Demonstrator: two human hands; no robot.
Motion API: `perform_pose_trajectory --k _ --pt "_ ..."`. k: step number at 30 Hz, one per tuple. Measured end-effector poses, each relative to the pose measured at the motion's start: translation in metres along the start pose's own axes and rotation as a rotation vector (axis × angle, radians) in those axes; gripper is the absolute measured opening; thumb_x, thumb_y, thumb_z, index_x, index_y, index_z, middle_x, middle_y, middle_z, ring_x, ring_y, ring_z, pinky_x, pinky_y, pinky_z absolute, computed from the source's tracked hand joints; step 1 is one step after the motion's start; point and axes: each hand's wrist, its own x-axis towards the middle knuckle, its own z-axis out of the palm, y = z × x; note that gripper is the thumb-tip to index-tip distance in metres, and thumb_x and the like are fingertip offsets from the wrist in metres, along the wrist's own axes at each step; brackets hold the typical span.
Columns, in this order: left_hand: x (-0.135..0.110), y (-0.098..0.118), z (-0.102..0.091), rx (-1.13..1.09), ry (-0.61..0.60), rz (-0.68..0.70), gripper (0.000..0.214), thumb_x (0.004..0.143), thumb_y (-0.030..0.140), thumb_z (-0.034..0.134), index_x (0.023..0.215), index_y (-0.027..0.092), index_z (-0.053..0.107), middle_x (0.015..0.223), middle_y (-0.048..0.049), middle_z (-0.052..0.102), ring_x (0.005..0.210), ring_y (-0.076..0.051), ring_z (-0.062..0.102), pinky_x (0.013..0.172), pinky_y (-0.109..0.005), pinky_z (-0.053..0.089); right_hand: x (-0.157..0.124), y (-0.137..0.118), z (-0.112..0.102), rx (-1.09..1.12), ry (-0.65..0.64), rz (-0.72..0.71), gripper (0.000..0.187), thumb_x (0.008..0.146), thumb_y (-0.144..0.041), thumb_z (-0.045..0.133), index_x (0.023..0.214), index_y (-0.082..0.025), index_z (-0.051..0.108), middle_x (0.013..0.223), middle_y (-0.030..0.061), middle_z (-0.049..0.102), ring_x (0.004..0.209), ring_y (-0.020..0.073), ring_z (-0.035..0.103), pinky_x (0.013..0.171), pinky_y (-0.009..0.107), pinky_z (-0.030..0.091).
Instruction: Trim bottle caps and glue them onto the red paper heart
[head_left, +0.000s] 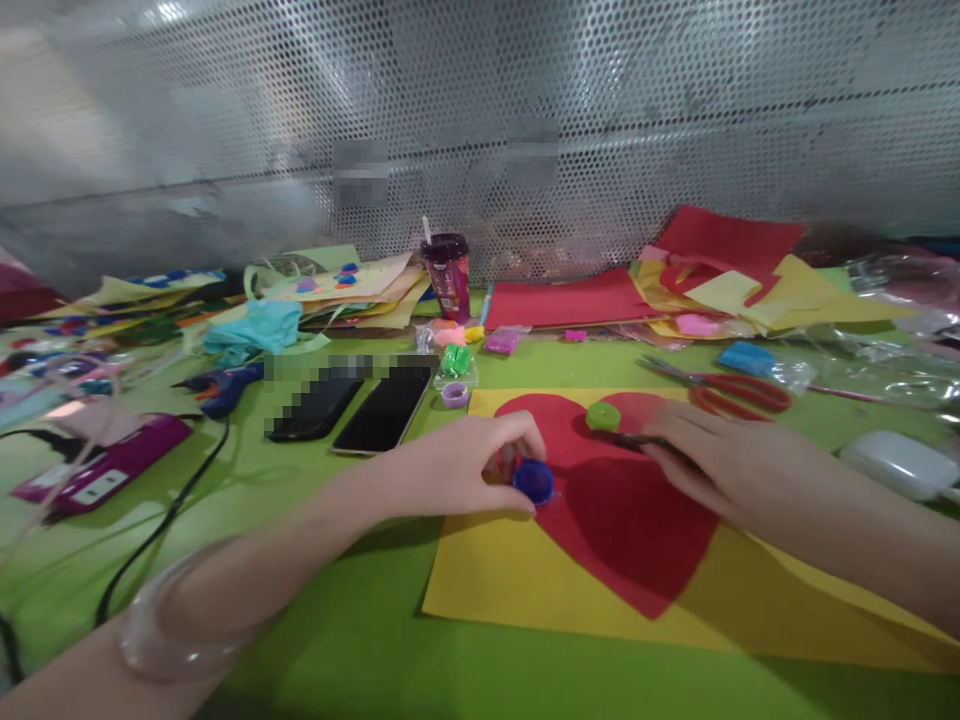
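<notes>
Pinches a blue cup (533, 483) between thumb and curled fingers of the left hand (469, 465), at the left edge of a red heart (637, 510); turns the cup's round mouth upward and slightly toward the camera. Grips a thin dark tool (637, 440) in the blurred right hand (694, 450), pointing it leftward, long axis nearly sideways across the upper heart, dipping slightly rightward. Ends at a green disc (603, 416); cannot tell touching from apart. Aims the heart's lobes away and its tip toward the wearer, slanting a little rightward, on a yellow sheet (510, 580) over the green table (315, 650). Reaches with the left forearm from the lower left, wearing a translucent bracelet (139, 640), and with the right from the right edge, back of the hand upward. Leaves red-handled scissors (739, 395) just beyond the right hand, blades leftward and away.
</notes>
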Motion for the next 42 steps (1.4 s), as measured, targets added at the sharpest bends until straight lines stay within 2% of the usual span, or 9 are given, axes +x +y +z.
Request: perform_pose_trajectory --k 2,5,10,14,20,22,26,32,42 --pt "0.002 -0.001 0.001 0.027 0.009 0.079 0.032 0.081 0.029 0.068 0.112 0.022 0.062 0.094 -0.0023 0.068 0.079 -0.014 0.062 0.070 -0.026 0.047 0.003 -0.008 -0.003 0.043 -0.031 -0.063 0.056 0.105 -0.038 0.014 0.085 -0.016 0.061 0.072 0.0028 0.062 0.049 0.0119 0.058 0.040 0.023 0.038" --pt "0.004 -0.005 0.001 0.064 0.056 0.168 0.026 0.079 0.025 0.070 0.105 0.021 0.068 0.102 -0.0043 0.069 0.089 -0.016 0.062 0.079 -0.028 0.048 0.010 -0.020 -0.005 0.083 -0.034 -0.099 0.059 0.105 -0.036 0.011 0.082 -0.018 0.063 0.073 0.0026 0.063 0.053 0.0120 0.059 0.046 0.024 0.041" --pt "0.002 -0.004 -0.001 0.048 0.081 0.134 0.036 0.079 0.028 0.070 0.113 0.017 0.068 0.105 -0.0072 0.072 0.091 -0.018 0.065 0.079 -0.029 0.051 0.016 -0.028 -0.003 0.051 0.048 -0.109 0.054 0.105 -0.035 0.017 0.082 -0.018 0.063 0.076 0.0029 0.064 0.057 0.0134 0.059 0.051 0.026 0.041" --pt "-0.002 -0.004 -0.004 0.015 0.025 0.130 0.030 0.092 0.022 0.052 0.119 0.018 0.065 0.117 -0.0071 0.069 0.105 -0.017 0.064 0.092 -0.030 0.048 0.019 -0.025 0.000 0.086 0.013 -0.118 0.050 0.105 -0.034 0.021 0.085 -0.017 0.063 0.077 0.0030 0.063 0.061 0.0134 0.060 0.056 0.025 0.044" --pt "0.002 -0.014 -0.004 -0.115 -0.023 0.083 0.044 0.082 0.002 0.046 0.114 0.022 0.068 0.110 -0.0033 0.073 0.092 -0.014 0.069 0.079 -0.025 0.054 0.020 -0.028 0.000 0.069 -0.011 -0.151 0.049 0.105 -0.031 0.022 0.085 -0.017 0.064 0.078 0.0040 0.063 0.063 0.0137 0.060 0.058 0.027 0.045" --pt "0.003 -0.015 -0.005 -0.144 -0.026 0.049 0.047 0.079 0.000 0.046 0.111 0.024 0.070 0.105 -0.0013 0.074 0.088 -0.014 0.070 0.075 -0.024 0.055 0.020 -0.030 -0.001 0.039 -0.011 -0.166 0.049 0.104 -0.029 0.022 0.084 -0.017 0.065 0.077 0.0042 0.063 0.062 0.0140 0.059 0.057 0.027 0.046" --pt "0.004 -0.012 -0.007 -0.224 -0.023 -0.065 0.043 0.077 0.001 0.049 0.106 0.022 0.072 0.097 -0.0009 0.076 0.077 -0.012 0.071 0.055 -0.017 0.052 0.020 -0.032 0.000 -0.033 0.027 -0.187 0.049 0.104 -0.027 0.022 0.084 -0.016 0.065 0.077 0.0045 0.062 0.059 0.0145 0.058 0.056 0.028 0.045" --pt "0.009 -0.013 -0.009 -0.311 -0.020 -0.051 0.042 0.073 -0.005 0.051 0.095 0.021 0.074 0.093 0.0012 0.076 0.085 -0.011 0.071 0.079 -0.021 0.054 0.022 -0.034 0.001 -0.062 0.045 -0.204 0.048 0.104 -0.025 0.023 0.081 -0.015 0.063 0.074 0.0040 0.061 0.061 0.0154 0.058 0.057 0.028 0.043" --pt "0.012 -0.015 -0.010 -0.384 -0.019 -0.050 0.036 0.072 -0.005 0.053 0.090 0.018 0.074 0.090 -0.0003 0.076 0.083 -0.011 0.070 0.080 -0.023 0.054 0.020 -0.038 -0.004 -0.082 -0.038 -0.204 0.050 0.103 -0.020 0.021 0.086 -0.015 0.067 0.076 0.0063 0.064 0.062 0.0193 0.061 0.055 0.032 0.045"
